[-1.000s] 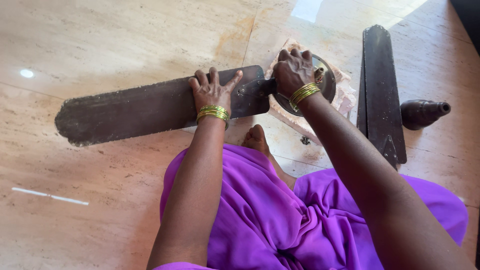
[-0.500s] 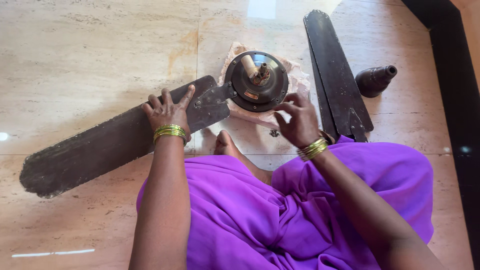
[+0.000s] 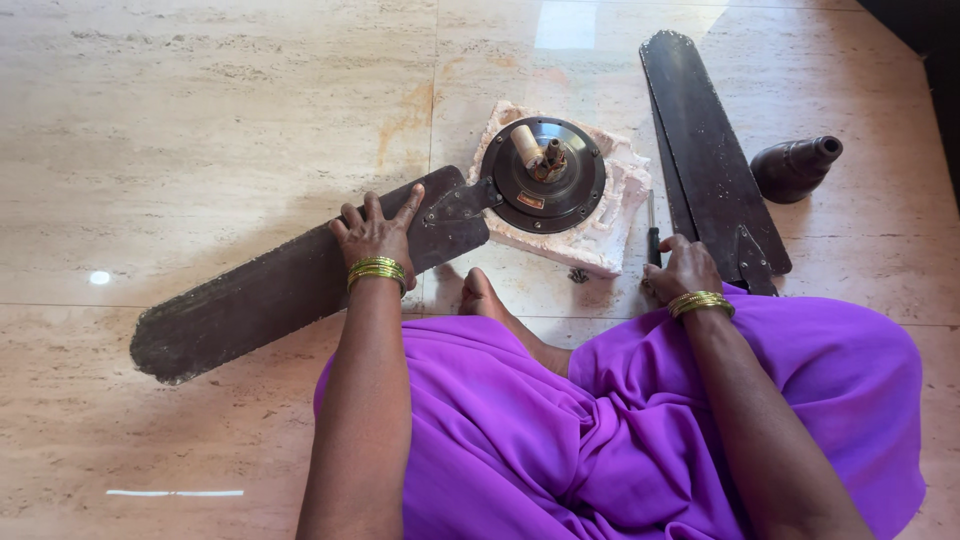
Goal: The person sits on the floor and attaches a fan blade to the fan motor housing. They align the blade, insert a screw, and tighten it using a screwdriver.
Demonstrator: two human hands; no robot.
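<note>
L hand point(image 3: 375, 238) fingers spread, pressing flat on dusty dark fan blade point(image 3: 290, 285) lying w/ its motor hub point(image 3: 545, 175) near floor's point(image 3: 200, 120) middle. R hand point(image 3: 682, 268) fingers curling around screwdriver point(image 3: 652, 235), beside loose blade point(image 3: 705, 150). Hub sitting on white foam block point(image 3: 600, 235).

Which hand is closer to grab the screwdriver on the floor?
The right hand: it already rests beside the screwdriver. The left hand is pressed flat on the attached fan blade, far across.
</note>
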